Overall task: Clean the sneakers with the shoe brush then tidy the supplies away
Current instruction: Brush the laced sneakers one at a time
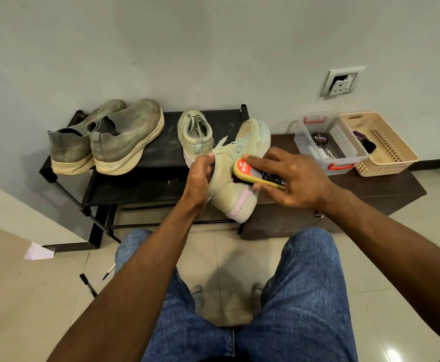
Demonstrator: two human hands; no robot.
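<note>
Pale wall and tiled floor frame us. Our left hand [200,176] grips the held beige sneaker [235,178] by its collar, above the black shoe rack [161,163]; our right hand [292,176] clasps the shoe brush [258,175], bristles against its side. Its mate [195,138] and two grey knit sneakers [109,138] sit on the rack. A clear box [328,145] with a polish tin [320,139] and a beige basket [380,145] stand on the brown bench [370,189].

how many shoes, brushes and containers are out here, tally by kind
grey knit slip-on sneakers on the black rack: 2
pale green lace-up sneakers, one on the rack, one gripped by the left hand: 2
yellow shoe brush in the right hand: 1
clear plastic box: 1
beige basket: 1
total: 7
</note>
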